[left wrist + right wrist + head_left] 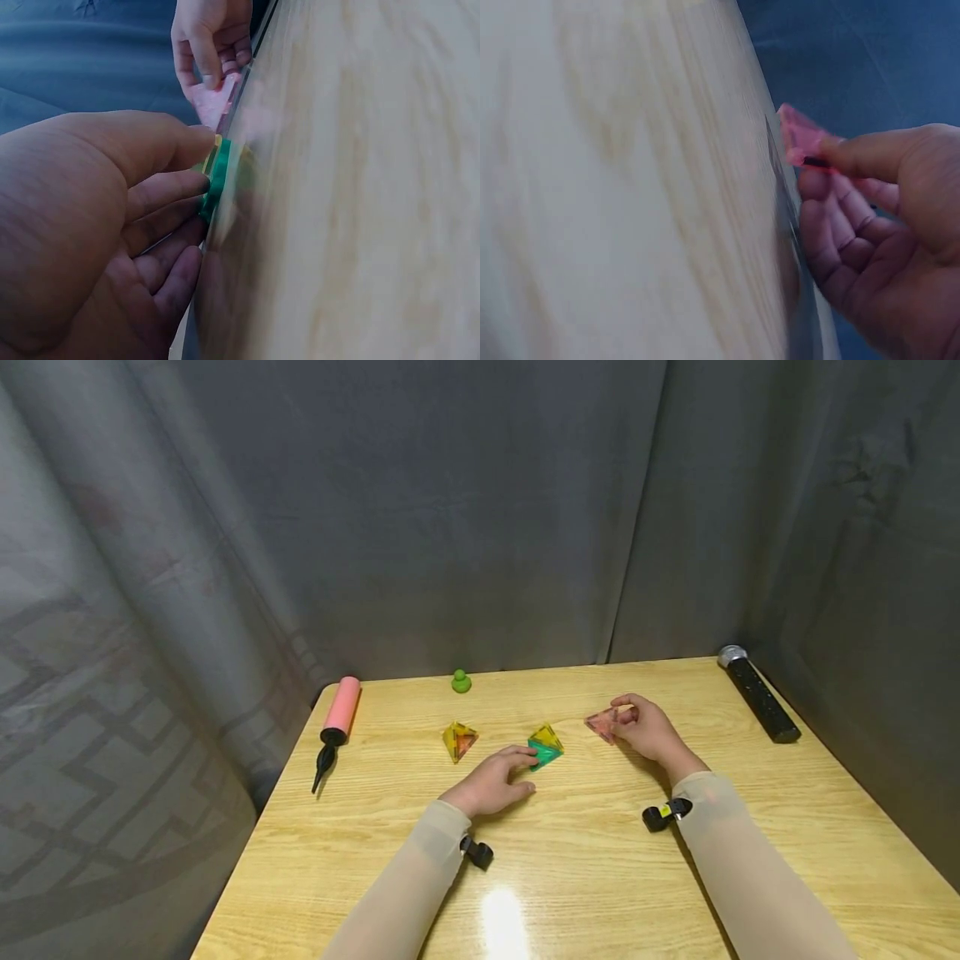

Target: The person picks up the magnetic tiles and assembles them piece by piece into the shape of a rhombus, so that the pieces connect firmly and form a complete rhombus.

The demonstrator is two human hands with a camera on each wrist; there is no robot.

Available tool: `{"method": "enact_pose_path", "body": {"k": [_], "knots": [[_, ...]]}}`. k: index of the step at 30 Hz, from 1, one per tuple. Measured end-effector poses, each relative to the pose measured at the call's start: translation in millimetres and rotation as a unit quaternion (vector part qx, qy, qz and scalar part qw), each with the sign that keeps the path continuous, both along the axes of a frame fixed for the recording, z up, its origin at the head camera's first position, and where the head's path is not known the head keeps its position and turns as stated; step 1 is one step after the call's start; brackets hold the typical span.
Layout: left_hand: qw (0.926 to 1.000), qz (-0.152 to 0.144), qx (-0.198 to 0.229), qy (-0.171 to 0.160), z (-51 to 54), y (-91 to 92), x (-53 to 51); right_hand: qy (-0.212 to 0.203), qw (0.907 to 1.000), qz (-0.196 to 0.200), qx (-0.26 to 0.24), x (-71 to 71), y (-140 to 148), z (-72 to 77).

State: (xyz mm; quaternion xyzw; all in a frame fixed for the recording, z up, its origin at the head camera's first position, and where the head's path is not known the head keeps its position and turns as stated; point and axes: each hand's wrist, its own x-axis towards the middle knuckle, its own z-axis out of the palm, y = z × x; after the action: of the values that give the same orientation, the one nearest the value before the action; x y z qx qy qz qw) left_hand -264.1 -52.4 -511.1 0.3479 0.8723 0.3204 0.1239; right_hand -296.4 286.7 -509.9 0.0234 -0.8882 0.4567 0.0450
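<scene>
Near the middle of the table lie a green translucent triangle [545,753] and a yellow one [547,737] against its far side. My left hand [491,783] touches the green piece with its fingertips, fingers relaxed and thumb apart in the head view. To the right, my right hand [649,731] pinches a pink translucent triangle [602,724] between thumb and fingers. The right wrist view shows the pink piece [802,135] at the thumb tip, its near part hidden by the fingers. A yellow and orange piece [459,741] stands left of the green one.
A pink pump [344,705] with a black nozzle lies at the table's left edge. At the back is a small green knobbed object [461,682]. A black microphone [762,700] lies along the right edge, and grey curtains [465,527] hang behind the table [570,877].
</scene>
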Motion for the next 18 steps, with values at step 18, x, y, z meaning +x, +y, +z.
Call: {"method": "enact_pose_path", "body": {"k": [18], "knots": [[0.9998,-0.004,0.018,-0.003,-5.9,-3.2,-4.7,0.084,0.9932,-0.044,-0.068,4.2,-20,20.0]]}}
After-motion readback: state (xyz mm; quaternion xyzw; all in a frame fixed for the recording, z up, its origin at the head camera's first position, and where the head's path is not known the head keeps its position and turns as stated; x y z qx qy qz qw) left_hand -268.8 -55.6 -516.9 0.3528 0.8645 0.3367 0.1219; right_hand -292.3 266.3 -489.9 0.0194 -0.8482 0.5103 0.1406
